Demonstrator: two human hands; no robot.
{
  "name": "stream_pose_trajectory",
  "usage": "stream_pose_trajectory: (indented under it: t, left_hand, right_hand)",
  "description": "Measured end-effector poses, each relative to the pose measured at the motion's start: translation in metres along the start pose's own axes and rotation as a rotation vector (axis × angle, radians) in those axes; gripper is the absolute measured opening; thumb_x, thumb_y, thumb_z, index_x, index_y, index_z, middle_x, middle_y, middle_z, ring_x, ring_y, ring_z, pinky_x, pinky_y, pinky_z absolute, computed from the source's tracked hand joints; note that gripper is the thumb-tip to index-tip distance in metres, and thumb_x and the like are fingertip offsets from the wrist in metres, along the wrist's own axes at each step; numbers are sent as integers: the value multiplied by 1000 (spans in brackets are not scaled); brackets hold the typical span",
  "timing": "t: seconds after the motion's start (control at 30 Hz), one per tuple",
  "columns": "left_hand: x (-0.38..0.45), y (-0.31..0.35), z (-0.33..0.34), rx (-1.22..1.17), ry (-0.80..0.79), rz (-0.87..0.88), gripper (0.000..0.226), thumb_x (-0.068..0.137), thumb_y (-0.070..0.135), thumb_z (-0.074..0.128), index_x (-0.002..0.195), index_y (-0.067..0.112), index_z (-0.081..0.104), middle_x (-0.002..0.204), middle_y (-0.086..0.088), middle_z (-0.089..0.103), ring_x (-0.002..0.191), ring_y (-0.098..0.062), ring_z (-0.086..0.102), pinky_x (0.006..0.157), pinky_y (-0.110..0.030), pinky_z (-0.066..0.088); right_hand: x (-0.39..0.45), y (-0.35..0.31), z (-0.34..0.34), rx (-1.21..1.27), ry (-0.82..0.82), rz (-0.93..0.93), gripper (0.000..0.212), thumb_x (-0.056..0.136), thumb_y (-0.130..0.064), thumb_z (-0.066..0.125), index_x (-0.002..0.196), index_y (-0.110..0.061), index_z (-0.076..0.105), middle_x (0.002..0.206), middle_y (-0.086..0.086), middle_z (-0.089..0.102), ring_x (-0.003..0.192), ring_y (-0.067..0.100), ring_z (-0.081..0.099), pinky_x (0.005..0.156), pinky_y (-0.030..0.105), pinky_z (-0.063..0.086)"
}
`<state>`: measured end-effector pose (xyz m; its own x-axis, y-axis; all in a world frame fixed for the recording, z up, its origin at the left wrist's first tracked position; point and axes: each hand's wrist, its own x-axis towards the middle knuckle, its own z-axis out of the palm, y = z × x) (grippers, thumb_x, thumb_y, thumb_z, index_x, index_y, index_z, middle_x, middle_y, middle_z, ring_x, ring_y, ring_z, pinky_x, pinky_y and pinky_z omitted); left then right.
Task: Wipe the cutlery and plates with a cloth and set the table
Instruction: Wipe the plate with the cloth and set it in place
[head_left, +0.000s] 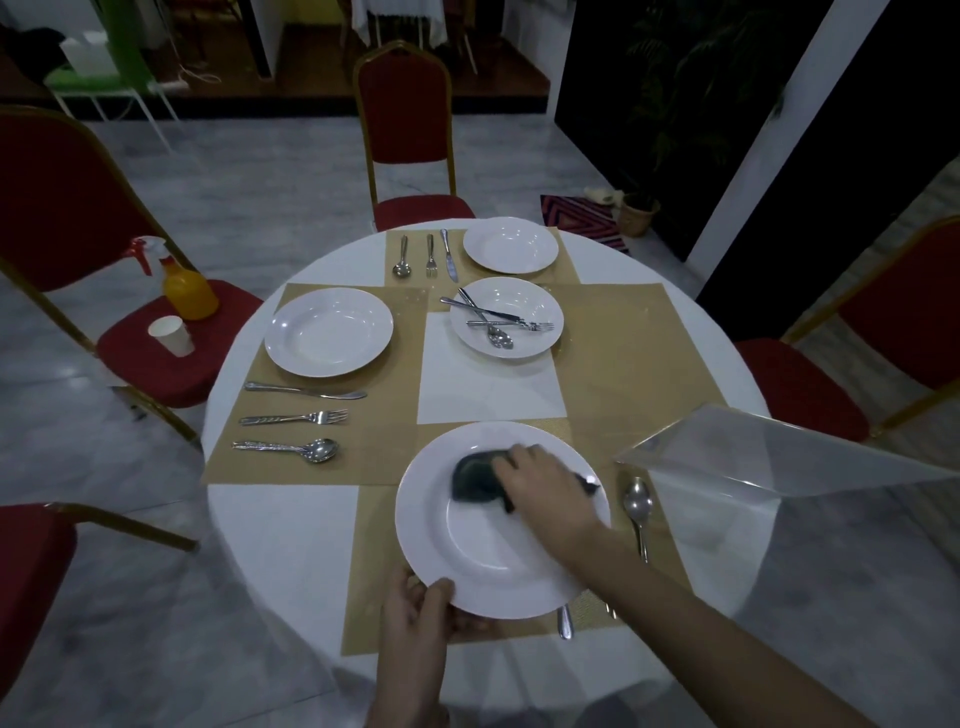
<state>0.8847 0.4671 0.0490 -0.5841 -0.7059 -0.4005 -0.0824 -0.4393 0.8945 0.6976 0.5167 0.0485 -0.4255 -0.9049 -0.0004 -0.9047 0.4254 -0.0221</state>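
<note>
My left hand (423, 605) grips the near rim of a white plate (467, 551), holding it above the near gold placemat (374, 566). My right hand (545, 488) presses a dark cloth (475, 480) into the plate's bowl. A spoon (639, 506) lies right of the plate, and a handle tip (565, 623) shows under its near edge. A plate (329, 331) sits on the left mat with a knife (306, 391), fork (293, 417) and spoon (285, 448) beside it. The far setting has a plate (510, 245) with cutlery (428, 255). A middle plate (506, 318) carries loose cutlery.
Red chairs ring the round white table (270, 545). The left chair seat holds an orange spray bottle (184, 288) and a paper cup (171, 335). A clear acrylic stand (727, 457) rests at the table's right edge. A potted plant (639, 213) stands on the floor beyond.
</note>
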Motion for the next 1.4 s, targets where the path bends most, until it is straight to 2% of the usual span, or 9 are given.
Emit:
stream_pose_trajectory:
  t: [0.13, 0.27, 0.43, 0.53, 0.67, 0.73, 0.83, 1.13, 1.4]
  left_hand:
    - [6, 7, -3, 79, -18, 58, 12, 92, -10, 46, 97, -1, 51, 78, -29, 63, 54, -24, 65, 45, -28, 53]
    - [10, -3, -11, 165, -45, 45, 13, 92, -9, 46, 95, 2, 51, 78, -23, 65, 50, -17, 64, 44, -28, 52]
    - [8, -14, -8, 214, -109, 2, 30, 93, -10, 45, 113, 11, 53, 69, -16, 71, 50, -37, 62, 47, -40, 55]
    - [0, -12, -1, 212, -167, 5, 34, 94, -9, 45, 118, 13, 53, 69, -18, 69, 49, -35, 61, 46, -36, 53]
    - [-3, -6, 0, 201, -180, 33, 23, 95, -8, 45, 113, 4, 53, 63, -25, 64, 48, -35, 60, 51, -37, 53]
    - [-2, -2, -2, 185, -151, 58, 19, 94, -9, 44, 108, 2, 52, 60, -26, 62, 46, -31, 59, 48, -36, 54]
    - [1, 1, -7, 143, -104, 74, 13, 94, -11, 43, 100, -2, 50, 65, -25, 58, 45, -21, 60, 43, -31, 53]
    - [10, -27, -22, 210, -129, 14, 16, 96, -6, 46, 110, -1, 51, 68, -23, 67, 47, -27, 60, 45, -33, 52]
    - [10, -31, -25, 76, -179, -36, 18, 91, -1, 57, 108, -1, 53, 57, -22, 61, 43, -31, 55, 44, -33, 49]
  right_hand:
    - [-19, 13, -4, -113, -71, 195, 43, 79, -16, 74, 118, -8, 58, 112, 12, 59, 99, 28, 58, 82, 36, 50]
    - [-57, -12, 6, 174, -303, 209, 32, 91, -9, 49, 122, -7, 53, 117, 14, 54, 109, 31, 54, 86, 35, 43]
    - [-60, -41, 15, 537, -127, 58, 29, 93, -18, 51, 120, -14, 60, 110, 8, 63, 99, 22, 58, 86, 28, 46]
    - [-37, -31, 18, 312, -18, 16, 43, 89, -13, 59, 131, -13, 52, 122, 8, 59, 109, 26, 55, 95, 36, 47]
    - [-8, 20, 6, -17, 32, 127, 49, 57, -1, 81, 103, -9, 67, 92, 11, 62, 77, 29, 63, 62, 36, 51]
    - [-11, 42, -6, -100, -23, 235, 49, 71, -3, 74, 117, -10, 60, 107, 11, 59, 94, 29, 60, 74, 37, 50]
    - [-34, 56, -5, -12, -133, 287, 44, 92, -10, 54, 135, -14, 45, 128, 9, 49, 116, 27, 48, 86, 34, 40]
    - [-85, -63, 31, 499, -150, 242, 45, 96, -12, 48, 141, -20, 44, 131, 2, 49, 119, 18, 49, 105, 28, 41]
    - [-29, -21, 23, 132, -25, 188, 57, 72, -9, 76, 125, -15, 60, 113, 9, 61, 98, 26, 61, 84, 35, 52]
